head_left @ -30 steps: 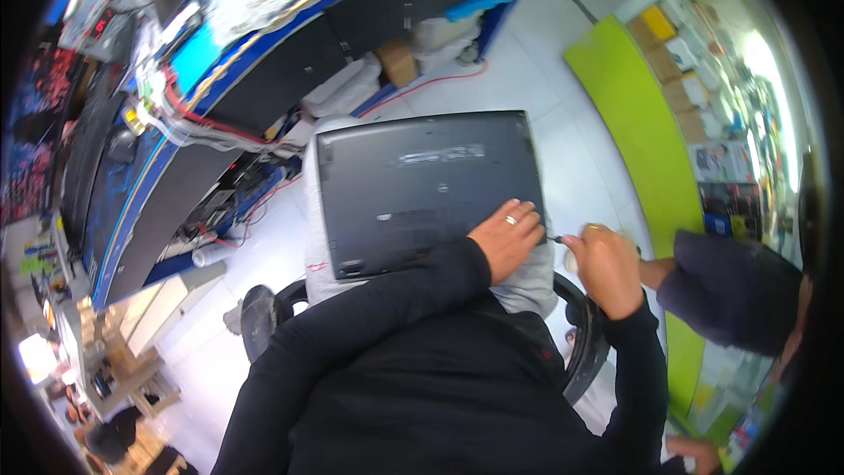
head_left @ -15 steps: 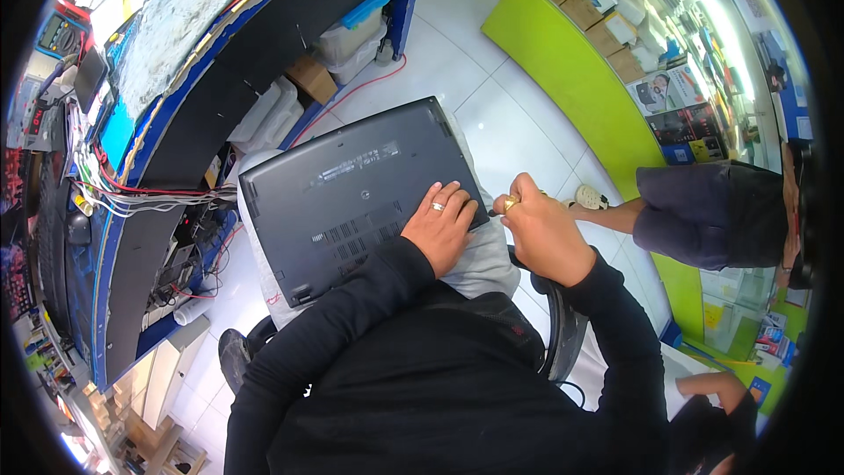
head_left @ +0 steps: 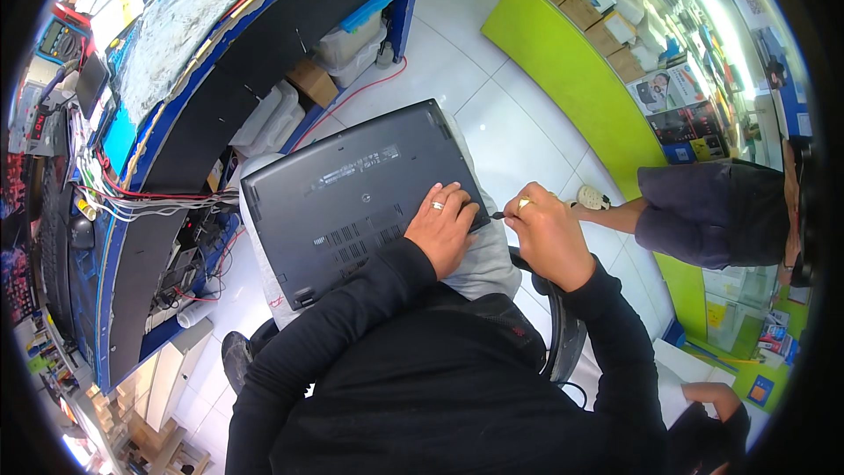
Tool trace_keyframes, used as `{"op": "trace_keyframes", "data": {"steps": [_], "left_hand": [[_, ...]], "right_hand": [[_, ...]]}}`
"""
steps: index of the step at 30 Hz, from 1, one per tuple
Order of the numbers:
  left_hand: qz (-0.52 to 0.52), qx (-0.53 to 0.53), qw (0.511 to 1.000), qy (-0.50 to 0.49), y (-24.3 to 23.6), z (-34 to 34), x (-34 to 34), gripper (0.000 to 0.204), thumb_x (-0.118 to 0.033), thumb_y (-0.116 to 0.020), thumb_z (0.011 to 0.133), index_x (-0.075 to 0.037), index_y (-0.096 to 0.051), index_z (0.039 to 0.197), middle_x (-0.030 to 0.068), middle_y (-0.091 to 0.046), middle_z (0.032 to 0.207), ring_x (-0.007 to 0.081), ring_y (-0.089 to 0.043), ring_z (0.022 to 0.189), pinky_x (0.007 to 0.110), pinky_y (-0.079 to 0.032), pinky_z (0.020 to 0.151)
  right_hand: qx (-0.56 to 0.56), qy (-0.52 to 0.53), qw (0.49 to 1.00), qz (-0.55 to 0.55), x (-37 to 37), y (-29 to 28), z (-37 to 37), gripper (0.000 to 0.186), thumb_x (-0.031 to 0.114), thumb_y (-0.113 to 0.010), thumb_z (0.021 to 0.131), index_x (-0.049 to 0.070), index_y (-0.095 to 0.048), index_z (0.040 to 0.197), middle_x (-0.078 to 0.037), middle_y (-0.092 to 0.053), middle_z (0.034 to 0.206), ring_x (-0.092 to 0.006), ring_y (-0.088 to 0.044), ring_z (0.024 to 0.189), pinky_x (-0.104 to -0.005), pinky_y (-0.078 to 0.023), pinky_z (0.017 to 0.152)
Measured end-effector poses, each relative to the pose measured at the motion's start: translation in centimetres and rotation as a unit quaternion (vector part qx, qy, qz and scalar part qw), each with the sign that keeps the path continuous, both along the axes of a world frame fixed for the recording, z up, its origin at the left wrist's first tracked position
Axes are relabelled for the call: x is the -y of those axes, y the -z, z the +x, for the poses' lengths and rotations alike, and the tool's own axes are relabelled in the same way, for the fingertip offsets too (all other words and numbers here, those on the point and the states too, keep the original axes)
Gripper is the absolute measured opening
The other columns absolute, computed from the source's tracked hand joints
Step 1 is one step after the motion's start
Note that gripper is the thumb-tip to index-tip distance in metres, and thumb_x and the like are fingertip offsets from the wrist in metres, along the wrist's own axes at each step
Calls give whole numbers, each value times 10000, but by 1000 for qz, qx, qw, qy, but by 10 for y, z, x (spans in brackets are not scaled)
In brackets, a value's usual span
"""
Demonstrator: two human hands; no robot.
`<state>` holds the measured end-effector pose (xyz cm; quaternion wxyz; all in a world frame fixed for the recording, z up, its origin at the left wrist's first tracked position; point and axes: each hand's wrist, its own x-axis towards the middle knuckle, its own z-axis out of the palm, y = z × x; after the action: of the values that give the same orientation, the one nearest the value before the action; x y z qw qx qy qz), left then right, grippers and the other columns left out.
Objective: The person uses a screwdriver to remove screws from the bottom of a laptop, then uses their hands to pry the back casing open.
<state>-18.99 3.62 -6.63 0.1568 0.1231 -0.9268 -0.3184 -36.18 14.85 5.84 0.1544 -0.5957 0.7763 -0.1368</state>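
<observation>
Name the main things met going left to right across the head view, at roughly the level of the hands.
Black mouse → black laptop, underside up with the left hand on it → slim dark tool → right hand gripping it → another person's dark shorts.

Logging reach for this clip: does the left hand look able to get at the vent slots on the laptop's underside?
Probably yes: the left hand rests on the laptop beside the vent slots, and nothing lies over the slots that show.
</observation>
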Motion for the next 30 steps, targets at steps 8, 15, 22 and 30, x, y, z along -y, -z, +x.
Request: {"op": "trace_keyframes", "data": {"steps": [8, 15, 22, 30], "left_hand": [[17, -1, 1000, -1, 1, -8, 0, 511, -179, -825, 866, -44, -642, 1324, 157, -577, 1320, 365, -495, 1421, 586, -343, 1246], [6, -55, 998, -26, 5, -15, 6, 143, -207, -815, 877, -91, -737, 909, 92, -669, 941, 324, -655, 1057, 596, -412, 1171], [-35, -178, 974, -132, -51, 50, 80, 120, -111, -830, 826, -76, -714, 828, 90, -618, 772, 319, -640, 788, 457, -531, 730], [-274, -58, 841, -463, -149, 194, 298, 187, -256, -751, 1005, -80, -808, 981, 139, -704, 935, 349, -708, 859, 452, -560, 767]], "right_hand": [[37, 43, 998, -23, -10, -13, 3, 55, 33, -765, 885, 33, -751, 938, -124, -650, 959, -359, -686, 874, -462, -550, 758], [76, 36, 995, -55, -2, -24, 7, 78, -44, -749, 867, -27, -696, 923, -165, -653, 939, -357, -675, 828, -440, -531, 724], [140, 109, 978, -107, -4, -16, 0, 91, -72, -719, 890, -30, -674, 958, -125, -648, 953, -267, -647, 829, -359, -501, 683], [173, 148, 964, -136, -8, 18, 7, 89, -59, -711, 913, -17, -675, 983, -92, -648, 985, -196, -633, 842, -306, -502, 694]]}}
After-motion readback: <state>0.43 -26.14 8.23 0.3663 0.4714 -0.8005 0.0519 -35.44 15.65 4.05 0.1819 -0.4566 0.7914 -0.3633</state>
